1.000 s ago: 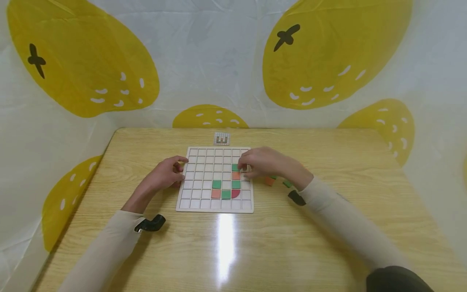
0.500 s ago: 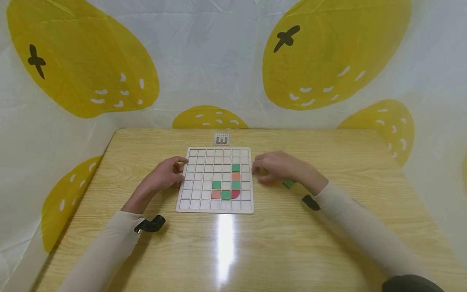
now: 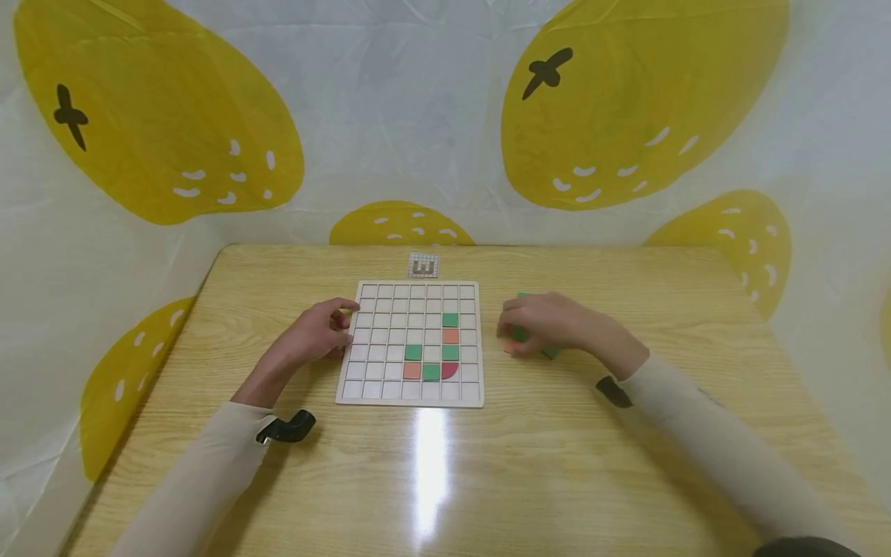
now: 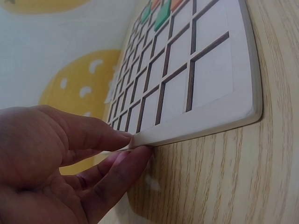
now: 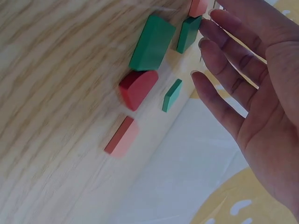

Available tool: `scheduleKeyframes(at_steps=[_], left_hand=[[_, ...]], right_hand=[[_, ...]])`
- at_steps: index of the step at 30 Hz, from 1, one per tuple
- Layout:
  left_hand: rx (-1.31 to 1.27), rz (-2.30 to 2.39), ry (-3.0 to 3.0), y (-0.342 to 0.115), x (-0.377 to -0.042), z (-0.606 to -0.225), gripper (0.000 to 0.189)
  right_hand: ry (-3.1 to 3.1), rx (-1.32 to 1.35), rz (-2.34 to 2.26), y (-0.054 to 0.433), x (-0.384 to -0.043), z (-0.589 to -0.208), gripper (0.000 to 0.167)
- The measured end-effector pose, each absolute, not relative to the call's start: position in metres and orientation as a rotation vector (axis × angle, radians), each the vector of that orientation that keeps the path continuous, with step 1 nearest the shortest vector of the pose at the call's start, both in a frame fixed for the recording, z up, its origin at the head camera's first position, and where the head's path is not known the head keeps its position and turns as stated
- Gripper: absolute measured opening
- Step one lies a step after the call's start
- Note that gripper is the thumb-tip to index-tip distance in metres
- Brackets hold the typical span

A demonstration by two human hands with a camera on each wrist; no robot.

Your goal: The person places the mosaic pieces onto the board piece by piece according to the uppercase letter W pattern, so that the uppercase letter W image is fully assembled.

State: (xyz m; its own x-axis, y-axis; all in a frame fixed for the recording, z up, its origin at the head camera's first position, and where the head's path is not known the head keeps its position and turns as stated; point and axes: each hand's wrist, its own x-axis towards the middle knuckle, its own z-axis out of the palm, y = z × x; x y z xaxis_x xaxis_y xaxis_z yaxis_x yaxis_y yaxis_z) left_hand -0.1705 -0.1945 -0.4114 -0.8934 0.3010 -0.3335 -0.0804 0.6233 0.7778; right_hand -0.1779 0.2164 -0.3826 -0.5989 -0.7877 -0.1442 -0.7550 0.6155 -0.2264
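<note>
A white gridded board (image 3: 376,334) lies on the table with several green and orange tiles and one red rounded tile (image 3: 449,370) on it. At its left edge, my left hand (image 3: 316,331) rests thumb and fingertips against the rim, as the left wrist view also shows. To the right of the board, my right hand (image 3: 550,319) is over loose tiles, its fingers loosely bent and partly hiding them. The right wrist view shows these fingers (image 5: 229,77) apart, close by an orange tile (image 5: 198,7) and a green tile (image 5: 189,35).
Other loose pieces lie on the table: a larger-looking green tile (image 5: 152,43), a red rounded tile (image 5: 138,88), a small green tile (image 5: 172,95) and an orange tile (image 5: 122,137). A small patterned card (image 3: 423,265) lies behind the board. Lemon-print cloth (image 3: 404,116) hangs behind the table.
My right hand has moved off the board's right side and further right, over the loose tiles. My left hand and the tiles on the board stay as they were.
</note>
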Motion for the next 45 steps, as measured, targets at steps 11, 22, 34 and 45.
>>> scheduleKeyframes(at_steps=[11, 22, 34, 45], left_hand=[[0.159, 1.189, 2.407, -0.1943, -0.1708, -0.4116, 0.057], [0.161, 1.183, 2.402, -0.1934, -0.1700, -0.4094, 0.057], [0.157, 1.165, 2.420, -0.1921, -0.1699, -0.4092, 0.057], [0.158, 1.161, 2.419, -0.1932, -0.1702, -0.4099, 0.057]], right_hand=[[2.628, -1.358, -0.209, 0.2240, -0.1731, -0.3842, 0.016], [2.660, -1.364, -0.209, 0.2242, -0.1725, -0.3875, 0.006], [2.647, -1.325, -0.130, 0.2212, -0.1742, -0.3842, 0.011], [2.680, -1.395, -0.123, 0.2206, -0.1741, -0.3861, 0.008]])
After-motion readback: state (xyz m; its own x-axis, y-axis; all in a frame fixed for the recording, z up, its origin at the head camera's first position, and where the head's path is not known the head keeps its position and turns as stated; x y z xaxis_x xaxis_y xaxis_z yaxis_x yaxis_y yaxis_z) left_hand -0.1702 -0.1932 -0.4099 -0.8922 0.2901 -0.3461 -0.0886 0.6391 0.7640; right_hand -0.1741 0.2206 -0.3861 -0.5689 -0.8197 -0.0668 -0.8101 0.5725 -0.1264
